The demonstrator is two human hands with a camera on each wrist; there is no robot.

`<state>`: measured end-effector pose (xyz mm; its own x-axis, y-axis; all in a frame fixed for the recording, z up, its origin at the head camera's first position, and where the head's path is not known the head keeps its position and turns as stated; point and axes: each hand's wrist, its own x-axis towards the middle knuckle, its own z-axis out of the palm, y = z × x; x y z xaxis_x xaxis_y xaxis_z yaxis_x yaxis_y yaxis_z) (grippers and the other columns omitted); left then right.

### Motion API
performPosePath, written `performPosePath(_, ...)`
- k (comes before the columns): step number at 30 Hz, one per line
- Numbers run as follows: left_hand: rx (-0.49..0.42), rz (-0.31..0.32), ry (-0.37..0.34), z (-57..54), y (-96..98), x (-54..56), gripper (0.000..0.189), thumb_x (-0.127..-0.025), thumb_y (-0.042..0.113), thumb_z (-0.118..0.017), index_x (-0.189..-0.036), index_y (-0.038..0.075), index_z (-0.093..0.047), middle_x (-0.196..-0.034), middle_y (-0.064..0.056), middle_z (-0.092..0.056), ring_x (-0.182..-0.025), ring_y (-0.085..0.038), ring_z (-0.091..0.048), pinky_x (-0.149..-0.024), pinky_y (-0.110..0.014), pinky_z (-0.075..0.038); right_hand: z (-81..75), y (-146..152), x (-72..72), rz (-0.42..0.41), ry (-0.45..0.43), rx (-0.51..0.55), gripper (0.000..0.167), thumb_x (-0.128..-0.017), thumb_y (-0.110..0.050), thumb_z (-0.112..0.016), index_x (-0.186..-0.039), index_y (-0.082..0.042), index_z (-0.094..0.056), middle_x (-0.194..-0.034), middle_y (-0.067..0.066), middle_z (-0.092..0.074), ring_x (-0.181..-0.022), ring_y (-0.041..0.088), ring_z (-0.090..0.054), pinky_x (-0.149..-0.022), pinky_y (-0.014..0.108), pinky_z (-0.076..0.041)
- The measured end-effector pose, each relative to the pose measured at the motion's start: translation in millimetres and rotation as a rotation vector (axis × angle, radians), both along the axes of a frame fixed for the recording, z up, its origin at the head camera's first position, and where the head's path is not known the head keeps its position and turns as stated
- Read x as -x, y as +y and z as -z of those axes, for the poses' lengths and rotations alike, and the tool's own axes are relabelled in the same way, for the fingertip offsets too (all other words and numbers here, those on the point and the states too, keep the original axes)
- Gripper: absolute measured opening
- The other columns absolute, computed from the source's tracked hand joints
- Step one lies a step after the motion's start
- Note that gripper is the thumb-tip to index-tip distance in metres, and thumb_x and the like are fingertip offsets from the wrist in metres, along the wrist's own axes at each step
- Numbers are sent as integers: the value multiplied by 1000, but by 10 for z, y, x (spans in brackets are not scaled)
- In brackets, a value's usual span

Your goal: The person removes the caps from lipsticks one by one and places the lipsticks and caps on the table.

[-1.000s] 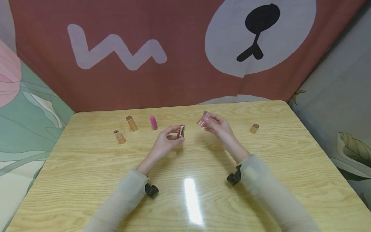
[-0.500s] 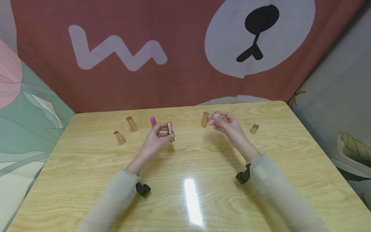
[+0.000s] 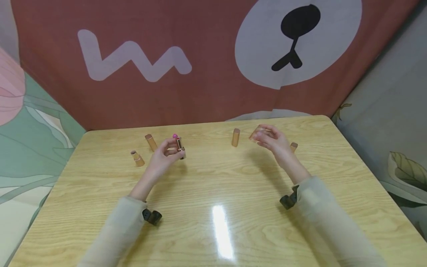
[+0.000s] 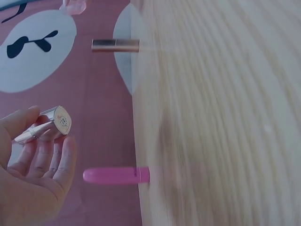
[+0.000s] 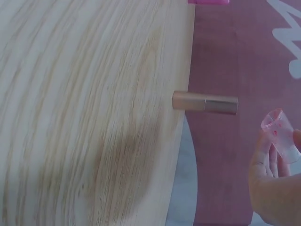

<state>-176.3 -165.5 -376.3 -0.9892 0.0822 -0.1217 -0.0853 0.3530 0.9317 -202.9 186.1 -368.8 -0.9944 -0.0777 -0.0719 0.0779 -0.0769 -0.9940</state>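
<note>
My left hand [image 3: 163, 155] pinches a shiny rose-gold lipstick tube [image 3: 180, 145] between thumb and fingers, above the table. In the left wrist view the tube's round patterned end faces the camera. Just behind it stands a pink bullet-shaped tube [image 4: 115, 175], mostly covered by the hand in the head view. My right hand [image 3: 277, 144] holds a clear, pink-tinted plastic cap [image 5: 281, 137] by its side, hollow end showing in the right wrist view. Between the hands, a closed gold lipstick [image 3: 235, 138] stands upright near the back of the table.
On the left of the wooden table [image 3: 200, 185] stand a gold tube [image 3: 151, 141] and a stepped gold lipstick base [image 3: 138, 158]. A short gold piece [image 3: 294, 146] at right is partly covered by the right hand. A red patterned cloth [image 3: 160, 100] hangs behind.
My left hand has carried the rose-gold tube leftward, in front of the pink tube. My right hand has moved right with the clear cap, uncovering the upright gold lipstick.
</note>
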Motion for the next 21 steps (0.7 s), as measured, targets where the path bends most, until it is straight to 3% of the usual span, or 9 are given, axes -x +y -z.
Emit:
performPosePath(5,-6,-15,33,-31,-99,-18,51,-92,15,-63,-137,3,-43,-132,-19,-53,-115,-24,-57,-84,-15,-48,13,84,7,17,13,5,26,-93,-15,-62,-116,-19,-52,-97,-14,-65,-88,-1,-64,-81,15,-54)
performPosePath(11,-7,-44,29,-61,-208,-48,52,-92,15,-63,-138,2,-41,-132,-19,-52,-98,2,-57,-81,-9,-47,49,165,20,40,34,-29,22,-93,-15,-62,-111,-22,-52,-97,-16,-64,-89,-4,-64,-80,13,-53)
performPosePath(14,0,-52,26,-69,-267,-63,55,-93,17,-62,-141,3,-39,-134,-19,-51,-95,7,-55,-81,-9,-47,68,202,29,49,35,-64,23,-92,-17,-63,-112,-23,-52,-99,-16,-62,-90,-4,-63,-79,13,-53)
performPosePath(21,3,-50,12,-71,-378,-68,60,-95,22,-59,-146,7,-32,-139,-17,-47,-120,-22,-52,-82,-7,-45,117,302,39,52,4,-127,25,-92,-16,-63,-113,-17,-52,-100,-14,-58,-93,-4,-56,-78,12,-53)
